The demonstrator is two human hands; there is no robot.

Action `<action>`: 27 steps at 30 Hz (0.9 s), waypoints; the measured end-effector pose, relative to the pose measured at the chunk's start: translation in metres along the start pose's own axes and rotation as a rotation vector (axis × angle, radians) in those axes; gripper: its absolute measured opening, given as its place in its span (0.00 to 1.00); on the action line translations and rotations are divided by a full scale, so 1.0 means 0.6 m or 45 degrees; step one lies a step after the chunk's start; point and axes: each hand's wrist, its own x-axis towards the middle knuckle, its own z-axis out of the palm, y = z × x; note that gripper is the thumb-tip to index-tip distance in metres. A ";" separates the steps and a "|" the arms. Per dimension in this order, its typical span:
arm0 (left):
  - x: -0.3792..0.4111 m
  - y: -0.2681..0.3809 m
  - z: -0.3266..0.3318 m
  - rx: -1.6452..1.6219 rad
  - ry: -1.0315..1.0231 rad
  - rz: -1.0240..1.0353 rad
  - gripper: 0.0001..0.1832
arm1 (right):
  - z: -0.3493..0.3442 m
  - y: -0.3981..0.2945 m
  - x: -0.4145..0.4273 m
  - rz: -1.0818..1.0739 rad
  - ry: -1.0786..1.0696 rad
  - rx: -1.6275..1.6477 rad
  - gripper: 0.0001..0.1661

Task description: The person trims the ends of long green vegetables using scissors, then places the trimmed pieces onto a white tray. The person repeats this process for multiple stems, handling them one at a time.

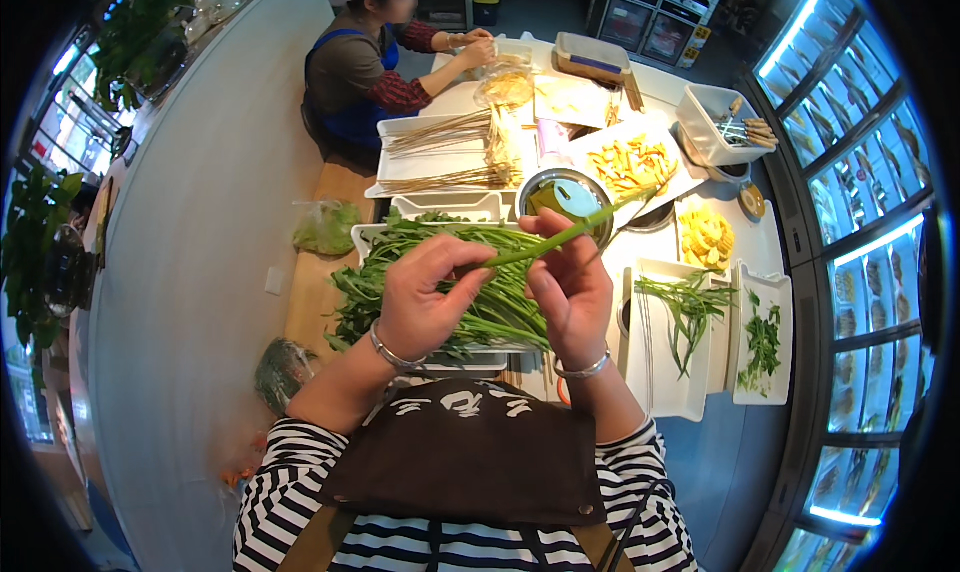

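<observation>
A long green vegetable stem (536,249) is held up in front of me. My left hand (429,290) pinches its near end between thumb and fingers. At its middle, the raised fingers of my right hand (571,294) are around the stem, whose thin tip points away to the upper right. Beneath both hands lies a heap of leafy green stems (502,313) in a white tray (361,243). To the right, another white tray (691,395) has a few leafy sprigs (686,309) and thin skewers in it. Picked leaves (761,343) lie in the outermost tray (776,392).
Across the table a co-worker (360,76) sits handling something small. Skewers in a tray (442,133), a metal bowl (566,197), cut yellow food (705,234) and a tub of wooden-handled tools (724,125) surround the heap. Lit glass-door cabinets (862,249) line the right; a partition (202,272) stands left.
</observation>
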 end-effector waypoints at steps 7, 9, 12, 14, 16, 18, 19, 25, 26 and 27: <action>-0.011 -0.022 0.006 -0.006 0.003 0.000 0.08 | -0.036 0.012 0.002 0.331 -0.239 0.010 0.12; -0.010 -0.026 0.004 -0.040 -0.012 -0.022 0.08 | -0.039 0.011 0.005 0.353 -0.265 -0.005 0.11; -0.007 -0.025 -0.002 -0.078 -0.053 -0.069 0.08 | -0.044 0.007 0.012 0.358 -0.340 -0.076 0.12; -0.005 -0.025 -0.006 -0.096 -0.096 -0.106 0.08 | -0.046 0.005 0.014 0.362 -0.351 -0.114 0.10; -0.002 -0.026 -0.011 -0.114 -0.148 -0.141 0.07 | -0.049 0.003 0.018 0.364 -0.358 -0.168 0.09; -0.002 -0.029 -0.013 -0.147 -0.186 -0.172 0.07 | -0.057 0.004 0.020 0.370 -0.364 -0.235 0.07; -0.001 -0.030 -0.013 -0.161 -0.205 -0.187 0.07 | -0.056 0.006 0.020 0.364 -0.339 -0.211 0.07; 0.003 -0.035 -0.008 -0.251 -0.153 -0.248 0.07 | -0.042 0.027 0.013 0.202 -0.169 -0.217 0.04; 0.003 -0.036 -0.007 -0.250 -0.137 -0.268 0.07 | -0.040 0.031 0.013 0.136 -0.149 -0.253 0.04; 0.002 -0.037 -0.006 -0.245 -0.117 -0.292 0.07 | -0.040 0.037 0.013 0.073 -0.133 -0.285 0.03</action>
